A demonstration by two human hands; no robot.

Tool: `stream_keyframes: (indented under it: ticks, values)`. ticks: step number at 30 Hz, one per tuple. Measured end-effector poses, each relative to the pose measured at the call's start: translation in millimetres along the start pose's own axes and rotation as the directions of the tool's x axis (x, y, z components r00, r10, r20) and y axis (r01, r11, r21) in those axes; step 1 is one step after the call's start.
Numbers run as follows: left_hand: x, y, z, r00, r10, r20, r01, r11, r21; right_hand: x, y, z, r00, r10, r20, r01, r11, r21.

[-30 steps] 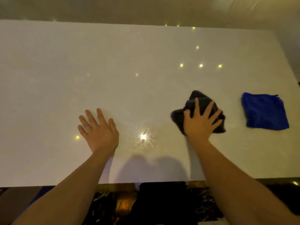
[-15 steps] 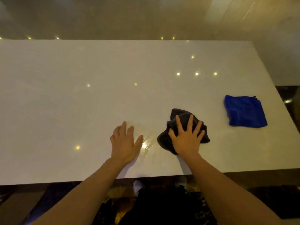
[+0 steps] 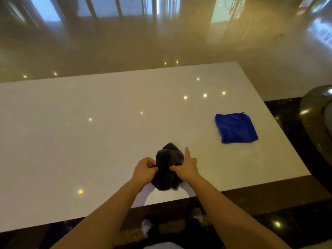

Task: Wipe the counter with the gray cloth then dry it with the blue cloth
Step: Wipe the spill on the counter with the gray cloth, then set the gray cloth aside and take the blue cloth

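Note:
The dark gray cloth (image 3: 168, 167) lies bunched on the white counter (image 3: 80, 141), near its front edge. My left hand (image 3: 144, 170) pinches the cloth's left side with closed fingers. My right hand (image 3: 186, 167) grips its right side, with the index finger pointing forward. The blue cloth (image 3: 235, 128) lies folded flat on the counter, to the right and further back, apart from both hands.
The counter's right edge runs close to the blue cloth, with dark floor beyond. A rounded shiny metal object (image 3: 318, 119) stands at the far right. Glossy beige floor (image 3: 161, 42) lies past the counter's far edge. My shoes (image 3: 146, 226) show below the front edge.
My left hand left the bare counter and moved right onto the gray cloth. The right hand changed from a flat press to a grip, and the cloth bunched up. The view pulled back.

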State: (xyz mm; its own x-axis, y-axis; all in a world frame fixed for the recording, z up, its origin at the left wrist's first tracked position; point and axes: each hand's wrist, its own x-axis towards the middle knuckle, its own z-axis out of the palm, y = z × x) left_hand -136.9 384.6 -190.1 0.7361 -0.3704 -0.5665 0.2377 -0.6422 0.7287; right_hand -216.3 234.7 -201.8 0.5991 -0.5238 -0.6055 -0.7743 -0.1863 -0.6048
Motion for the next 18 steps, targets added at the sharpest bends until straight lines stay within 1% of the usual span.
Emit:
stream_keyframes:
  ticks: [1, 2, 3, 5, 7, 9, 11, 14, 15, 16, 18]
  values:
    - [0.8, 7.5, -0.5, 0.996, -0.081, 0.044, 0.087, 0.982, -0.165, 1.9, 0.7, -9.4, 0.998, 0.035, 0.047, -0.038, 0.998, 0.049]
    - [0.7, 13.2, -2.1, 0.983, -0.141, 0.118, 0.171, 0.934, -0.313, 2.7, 0.6, -18.3, 0.992, 0.062, 0.113, -0.079, 0.986, 0.148]
    - [0.3, 18.7, -3.5, 0.966, -0.174, 0.192, 0.241, 0.876, -0.417, 2.4, 0.5, -28.7, 0.978, 0.083, 0.189, -0.136, 0.948, 0.289]
    - [-1.0, 31.1, -6.7, 0.936, -0.2, 0.29, 0.329, 0.791, -0.516, -1.6, -0.9, -53.9, 0.938, 0.097, 0.332, -0.262, 0.825, 0.5]
    - [-0.6, 44.1, -10.5, 0.92, -0.189, 0.344, 0.362, 0.747, -0.558, -3.2, -4.5, -82.1, 0.901, 0.07, 0.427, -0.347, 0.705, 0.618]
    - [1.6, 59.9, -9.5, 0.912, -0.147, 0.384, 0.375, 0.679, -0.631, -1.0, -6.9, -112.7, 0.898, 0.013, 0.44, -0.352, 0.621, 0.701]
    - [8.1, 83.1, 0.2, 0.909, -0.082, 0.408, 0.372, 0.6, -0.708, 1.9, -12.4, -142.4, 0.904, -0.045, 0.425, -0.327, 0.568, 0.755]
    - [20.5, 125.3, 25.9, 0.926, -0.001, 0.377, 0.321, 0.525, -0.788, 6.8, -23.1, -183.5, 0.896, -0.142, 0.421, -0.312, 0.473, 0.824]
    - [24.3, 139.8, 36.3, 0.928, 0.009, 0.372, 0.314, 0.518, -0.796, 8.8, -27.2, -195.5, 0.89, -0.178, 0.419, -0.313, 0.43, 0.847]
    - [27.4, 157.4, 48.1, 0.928, 0.006, 0.372, 0.311, 0.536, -0.785, 10.4, -32.8, -208.6, 0.885, -0.213, 0.413, -0.306, 0.403, 0.863]
    - [29.6, 195.6, 70.7, 0.938, -0.019, 0.347, 0.28, 0.634, -0.721, 11.6, -46.3, -230.9, 0.873, -0.286, 0.394, -0.278, 0.371, 0.886]
